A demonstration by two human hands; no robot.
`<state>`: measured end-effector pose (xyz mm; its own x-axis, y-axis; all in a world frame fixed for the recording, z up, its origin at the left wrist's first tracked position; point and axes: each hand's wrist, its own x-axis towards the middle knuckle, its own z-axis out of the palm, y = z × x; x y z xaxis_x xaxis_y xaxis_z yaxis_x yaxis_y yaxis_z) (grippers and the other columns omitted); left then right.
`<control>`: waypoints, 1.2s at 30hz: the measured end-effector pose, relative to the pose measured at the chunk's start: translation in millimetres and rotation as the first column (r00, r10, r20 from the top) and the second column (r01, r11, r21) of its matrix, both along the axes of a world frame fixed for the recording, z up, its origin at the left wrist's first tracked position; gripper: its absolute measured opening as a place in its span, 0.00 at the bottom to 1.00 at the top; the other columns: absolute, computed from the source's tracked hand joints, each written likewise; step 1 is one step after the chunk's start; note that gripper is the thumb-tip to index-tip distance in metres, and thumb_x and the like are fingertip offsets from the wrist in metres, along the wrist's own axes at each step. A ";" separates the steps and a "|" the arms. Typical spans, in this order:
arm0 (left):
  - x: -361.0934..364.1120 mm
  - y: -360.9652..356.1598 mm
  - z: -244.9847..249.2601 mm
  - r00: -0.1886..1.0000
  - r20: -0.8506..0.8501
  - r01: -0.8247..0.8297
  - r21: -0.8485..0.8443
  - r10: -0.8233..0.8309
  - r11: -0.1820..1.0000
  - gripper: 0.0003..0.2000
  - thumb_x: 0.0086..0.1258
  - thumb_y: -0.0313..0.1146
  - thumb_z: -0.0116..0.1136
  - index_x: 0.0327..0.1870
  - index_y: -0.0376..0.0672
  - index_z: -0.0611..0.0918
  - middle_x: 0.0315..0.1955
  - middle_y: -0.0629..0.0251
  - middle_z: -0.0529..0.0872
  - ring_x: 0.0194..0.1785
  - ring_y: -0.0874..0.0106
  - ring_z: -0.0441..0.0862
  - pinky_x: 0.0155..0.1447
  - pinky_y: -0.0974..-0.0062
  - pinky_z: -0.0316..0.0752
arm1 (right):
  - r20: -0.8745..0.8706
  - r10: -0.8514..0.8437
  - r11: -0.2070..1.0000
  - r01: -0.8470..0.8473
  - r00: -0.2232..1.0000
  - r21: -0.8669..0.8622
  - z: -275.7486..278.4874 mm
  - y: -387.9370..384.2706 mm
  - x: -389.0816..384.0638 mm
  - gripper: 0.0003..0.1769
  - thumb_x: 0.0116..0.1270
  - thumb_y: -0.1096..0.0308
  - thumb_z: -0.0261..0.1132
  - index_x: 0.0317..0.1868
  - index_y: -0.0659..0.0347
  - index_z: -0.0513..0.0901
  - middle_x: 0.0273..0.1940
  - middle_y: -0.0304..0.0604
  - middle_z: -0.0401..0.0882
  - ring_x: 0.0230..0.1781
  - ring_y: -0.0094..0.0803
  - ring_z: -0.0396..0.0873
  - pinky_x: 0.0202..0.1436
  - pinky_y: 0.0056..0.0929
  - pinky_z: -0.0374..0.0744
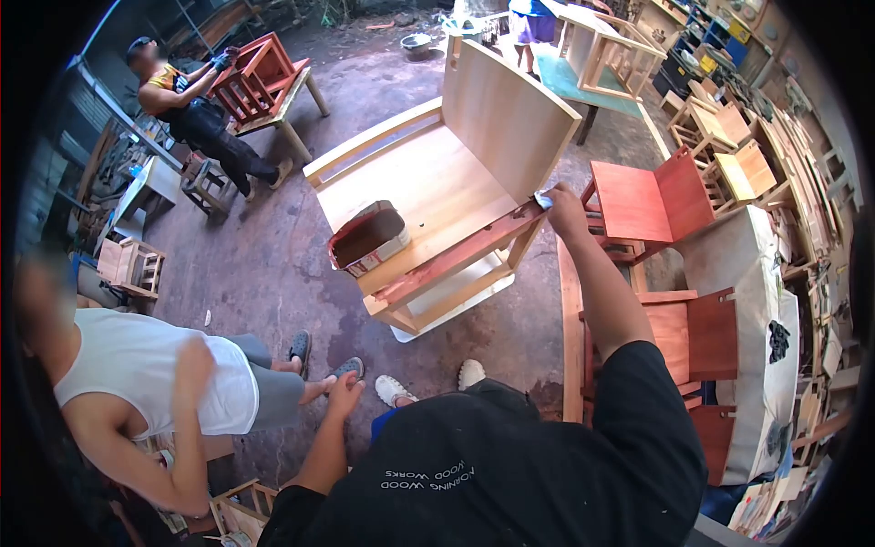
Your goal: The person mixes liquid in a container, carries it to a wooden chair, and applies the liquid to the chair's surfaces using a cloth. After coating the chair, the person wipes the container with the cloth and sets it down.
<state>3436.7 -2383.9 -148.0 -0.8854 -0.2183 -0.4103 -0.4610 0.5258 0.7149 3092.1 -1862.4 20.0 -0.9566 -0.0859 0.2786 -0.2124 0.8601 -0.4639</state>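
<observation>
A pale wooden chair [428,173] with a tall back stands before me. Red-brown stain coats part of its near side rail [456,253]. My right hand [567,214] is closed on a small whitish cloth [544,199], at the far end of this rail near the backrest. A cut-open carton [396,244] with dark red-brown stain inside sits on the seat's near left edge. My left hand [344,396] hangs low by my body, fingers loosely apart, with nothing visible in it; it is away from the chair.
A person in a white tank top [164,374] is close on my left. Another person [196,114] handles a red chair [260,82] on a table. Red-stained chairs [629,201] line my right, beside stacked boards [811,182]. A wooden frame [606,55] rests on a green table.
</observation>
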 end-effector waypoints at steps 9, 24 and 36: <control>-1.3 -6.9 -0.7 1.000 0.004 0.007 -0.013 -0.007 1.000 0.24 0.61 0.39 0.64 0.57 0.39 0.76 0.46 0.55 0.82 0.45 0.67 0.82 0.48 0.71 0.76 | -0.131 0.185 0.983 -0.185 0.974 0.012 -26.0 -14.5 -6.4 0.13 0.55 0.77 0.57 0.38 0.60 0.85 0.41 0.50 0.81 0.44 0.46 0.80 0.48 0.37 0.78; 2.9 0.2 3.0 0.999 -0.016 0.042 -0.013 -0.043 0.999 0.23 0.62 0.37 0.63 0.57 0.38 0.75 0.45 0.56 0.82 0.45 0.68 0.81 0.50 0.72 0.76 | 0.004 0.279 0.957 -0.278 0.960 -0.086 -19.1 -90.2 49.8 0.12 0.55 0.78 0.57 0.37 0.63 0.84 0.40 0.52 0.82 0.48 0.45 0.79 0.52 0.37 0.76; 19.2 -18.8 3.4 0.994 0.031 -0.106 0.039 0.104 0.994 0.23 0.59 0.34 0.65 0.55 0.37 0.76 0.44 0.56 0.80 0.42 0.70 0.80 0.47 0.74 0.76 | -0.082 0.023 1.000 -0.024 0.996 -0.019 -3.7 9.7 1.8 0.12 0.55 0.78 0.56 0.36 0.63 0.84 0.39 0.51 0.79 0.43 0.50 0.78 0.49 0.41 0.75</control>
<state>3456.0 -2402.7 -144.5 -0.8463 -0.2922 -0.4454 -0.5325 0.4444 0.7204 3093.9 -1852.7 16.3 -0.9283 -0.1015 0.3578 -0.2702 0.8450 -0.4615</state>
